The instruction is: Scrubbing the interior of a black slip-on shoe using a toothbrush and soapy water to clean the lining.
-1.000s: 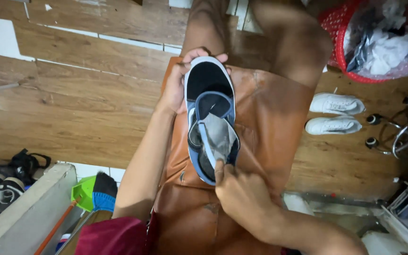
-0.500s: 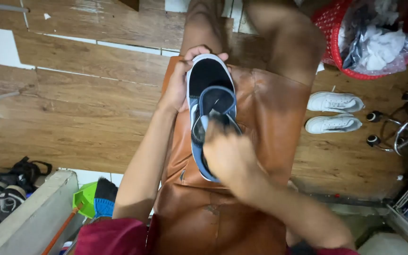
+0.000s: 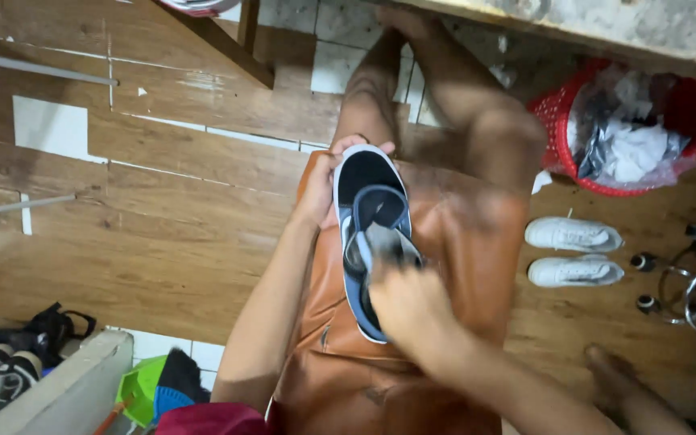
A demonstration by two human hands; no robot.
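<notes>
Right hand [image 3: 412, 310] is sitting at the near end of the shoe, fingers pushing a grey cloth [image 3: 388, 246] down into the opening, so it's bunched on the cloth and a bit blurred. Left hand [image 3: 321, 189] is gripping the dark blue shoe [image 3: 368, 234] at its far toe end, fingers curling over the white rim at about 12 o'clock. So the shoe is lying lengthwise between both hands, resting on the brown apron [image 3: 461, 258] over the lap. Further out at 3 o'clock, a pair of white sneakers [image 3: 573, 250] is lying on the wooden floor [image 3: 163, 234]. At 1 o'clock a red basket [image 3: 557, 137] is holding plastic bags.
</notes>
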